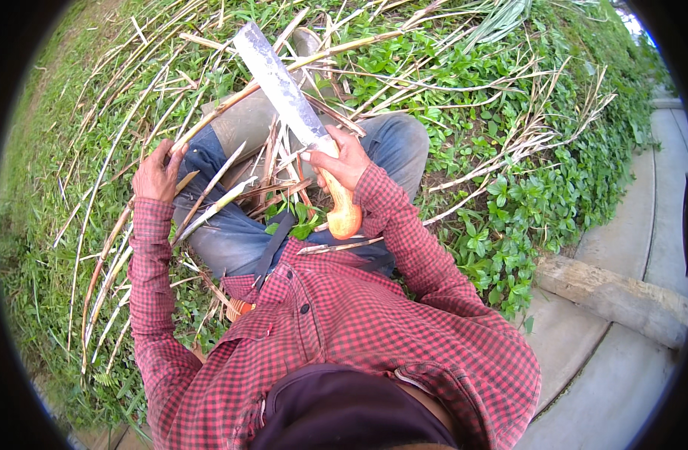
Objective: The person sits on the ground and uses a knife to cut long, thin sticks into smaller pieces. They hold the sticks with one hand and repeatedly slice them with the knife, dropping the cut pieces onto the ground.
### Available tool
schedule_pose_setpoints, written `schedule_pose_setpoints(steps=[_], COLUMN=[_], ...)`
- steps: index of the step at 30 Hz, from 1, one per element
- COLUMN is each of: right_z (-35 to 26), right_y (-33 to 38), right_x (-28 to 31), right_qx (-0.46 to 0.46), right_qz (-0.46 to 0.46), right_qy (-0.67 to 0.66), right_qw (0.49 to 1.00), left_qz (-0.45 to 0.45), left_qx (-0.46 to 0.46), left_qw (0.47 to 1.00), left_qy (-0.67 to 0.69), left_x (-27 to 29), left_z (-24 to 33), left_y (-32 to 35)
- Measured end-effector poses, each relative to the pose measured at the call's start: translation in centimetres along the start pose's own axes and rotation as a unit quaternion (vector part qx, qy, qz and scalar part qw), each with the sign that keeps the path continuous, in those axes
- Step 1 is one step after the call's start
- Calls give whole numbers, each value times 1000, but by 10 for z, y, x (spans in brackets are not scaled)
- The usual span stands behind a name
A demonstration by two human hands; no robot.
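My left hand [158,172] is closed around the near end of a long yellowish stalk [222,106], which slants away to the upper right. A machete [280,86] with a broad, worn grey blade is in my right hand [340,159]. My fingers wrap the top of its orange-brown wooden handle [345,215], and the curved butt points toward my body. The blade crosses over the stalk; whether they touch I cannot tell. Across my crossed legs, below the blade, lie cut stalk pieces [222,201], split strips and a few green leaves [302,223].
Long dry stalks [107,277] lie on the grass at the left. A branching bundle of dry stems [539,139] spreads over leafy green plants on the right. At the far right, a wooden beam [614,296] rests on concrete slabs [621,367].
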State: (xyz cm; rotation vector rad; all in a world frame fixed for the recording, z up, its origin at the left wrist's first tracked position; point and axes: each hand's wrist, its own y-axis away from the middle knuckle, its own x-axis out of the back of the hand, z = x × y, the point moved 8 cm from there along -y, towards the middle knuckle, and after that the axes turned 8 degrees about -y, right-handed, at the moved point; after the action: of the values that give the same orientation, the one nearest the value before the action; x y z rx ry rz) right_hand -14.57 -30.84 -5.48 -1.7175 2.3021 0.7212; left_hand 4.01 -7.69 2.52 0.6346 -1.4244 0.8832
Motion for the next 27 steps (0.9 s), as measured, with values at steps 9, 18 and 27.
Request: schedule_pose_setpoints(steps=[9, 18, 27], right_z=[-19, 10, 19], right_y=[52, 123, 133], right_x=[108, 134, 132], right_qx=[-32, -29, -26], right_qz=[254, 292, 271], right_qy=[47, 72, 76], right_qw=[966, 953, 959], left_qz=[-125, -114, -658], left_qx=[-73, -116, 104], left_qw=[987, 978, 544], left_qy=[66, 130, 510], left_x=[-39, -41, -102], left_z=[28, 58, 84], left_y=[63, 97, 176])
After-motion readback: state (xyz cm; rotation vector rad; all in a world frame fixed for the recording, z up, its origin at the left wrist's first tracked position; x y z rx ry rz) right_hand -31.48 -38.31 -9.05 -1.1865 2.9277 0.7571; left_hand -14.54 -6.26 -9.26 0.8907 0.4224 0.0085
